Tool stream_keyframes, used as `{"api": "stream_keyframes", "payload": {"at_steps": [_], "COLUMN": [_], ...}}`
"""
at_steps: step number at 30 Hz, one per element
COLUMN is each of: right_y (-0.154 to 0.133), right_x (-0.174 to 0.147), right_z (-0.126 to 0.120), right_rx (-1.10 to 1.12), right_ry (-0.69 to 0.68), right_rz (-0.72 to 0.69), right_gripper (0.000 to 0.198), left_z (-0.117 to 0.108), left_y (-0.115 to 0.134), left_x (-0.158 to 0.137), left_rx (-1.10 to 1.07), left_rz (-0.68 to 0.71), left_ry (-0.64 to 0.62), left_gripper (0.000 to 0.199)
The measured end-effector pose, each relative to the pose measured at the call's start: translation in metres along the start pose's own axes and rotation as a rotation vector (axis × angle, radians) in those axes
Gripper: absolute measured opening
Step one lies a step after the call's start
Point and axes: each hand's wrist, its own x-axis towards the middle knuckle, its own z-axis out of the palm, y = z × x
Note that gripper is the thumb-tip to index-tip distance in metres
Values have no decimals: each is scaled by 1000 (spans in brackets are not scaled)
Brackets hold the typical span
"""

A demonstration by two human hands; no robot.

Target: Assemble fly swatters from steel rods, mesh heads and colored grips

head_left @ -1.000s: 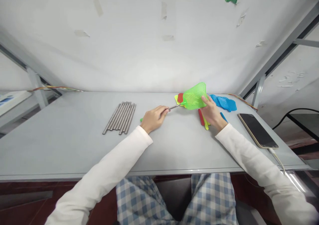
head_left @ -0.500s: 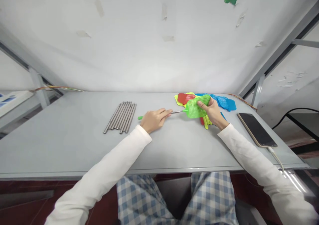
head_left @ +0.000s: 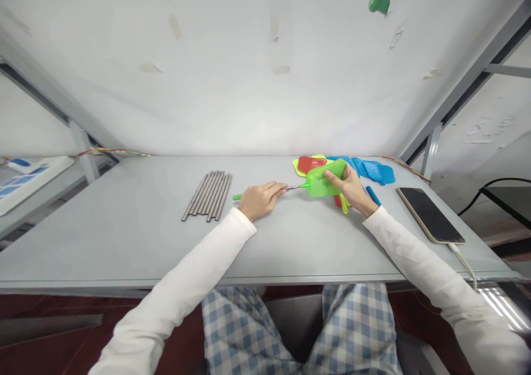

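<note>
A fly swatter (head_left: pixel 318 182) with a bright green mesh head, a thin metal rod and a green handle end lies crosswise between my hands. My left hand (head_left: pixel 260 199) is closed around the rod, and the green tip pokes out to its left. With thumb on top, my right hand (head_left: pixel 352 189) grips the right side of the mesh head. Behind and under that hand is a pile of red, yellow and blue swatter heads (head_left: pixel 369 169), partly covered. Several metal tubes (head_left: pixel 207 196) lie side by side to the left of my left hand.
A phone (head_left: pixel 431 214) with a white cable plugged in lies at the table's right. The grey table (head_left: pixel 124 237) meets a white wall behind. Metal frame posts (head_left: pixel 431 148) stand at both sides. A white and blue object (head_left: pixel 33 178) is at far left.
The view has shifted slightly. Both hands keep their hold on the green swatter, and its mesh head is tilted a little differently.
</note>
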Motion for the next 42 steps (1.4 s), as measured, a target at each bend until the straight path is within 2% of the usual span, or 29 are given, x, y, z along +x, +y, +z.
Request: {"api": "stream_keyframes", "payload": {"at_steps": [5,9,12,15,18,21,24,28,30,32,35,39,42], "right_y": [6,16,21,21,19,18,19,23,27,33,40,35,23], "right_x": [4,7,6,3,-1,-4,-6,-8,-9,-12,-16,-20,-22], "right_z": [-10,-19,-19,-13,-7,-3,-4,-5,-7,-9,-12,-9,0], "right_rx": [-40,-118,-290,-510,-743,-951,-1086,-1284,-1374,-1421,-1417,-1422,-1427], "right_ry": [-54,29,79,63,-54,-191,-252,-189,-91,16,99,38,-128], "right_rz": [-3,-104,-157,-284,-459,-564,-566,-479,-406,-342,-295,-274,-281], "right_gripper": [39,35,28,17,15,21,23,27,29,30,34,36,37], "left_z": [-10,-31,-59,-94,-118,-123,-113,-99,-94,-89,-76,-52,-39], "left_y": [5,-7,-37,-80,-123,-153,-168,-163,-147,-124,-83,-44,-31], "left_x": [2,-6,-27,-58,-90,-113,-123,-116,-103,-87,-65,-48,-44], "left_rx": [-34,2,71,214,391,415,416,432,423,353,121,233,359], "left_rz": [-33,-151,-370,-721,-1019,-1137,-1113,-1107,-1040,-897,-685,-560,-515], "left_ry": [-15,26,155,194,115,-45,-108,-50,13,61,-57,-183,-245], "left_gripper": [36,33,30,31,34,39,47,47,45,43,35,33,32]}}
